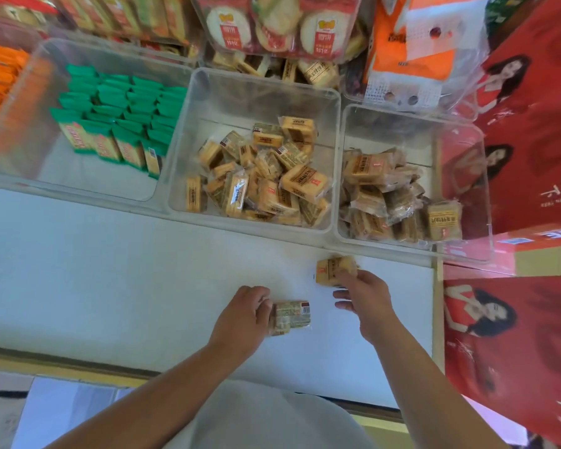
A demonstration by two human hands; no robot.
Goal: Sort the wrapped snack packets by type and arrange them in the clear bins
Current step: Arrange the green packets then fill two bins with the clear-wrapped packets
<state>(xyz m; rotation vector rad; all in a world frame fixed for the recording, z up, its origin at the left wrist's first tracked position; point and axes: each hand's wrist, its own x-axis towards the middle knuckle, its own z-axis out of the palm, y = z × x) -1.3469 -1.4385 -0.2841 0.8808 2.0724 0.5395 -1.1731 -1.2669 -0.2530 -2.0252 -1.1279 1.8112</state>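
my left hand [243, 315] grips a darker packet [292, 315], right hand [365, 296] pinches a yellow packet [331, 270] (by the far edge of the counter [110, 270]), keeping types apart.

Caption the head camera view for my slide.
Left hand grips the near packet, right hand the far packet, over a white counter before clear bins.

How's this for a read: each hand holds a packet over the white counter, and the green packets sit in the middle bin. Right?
No. The head view shows the green packets in the left bin; the middle bin holds tan packets. The left hand does hold one packet and the right hand another packet over the white counter.
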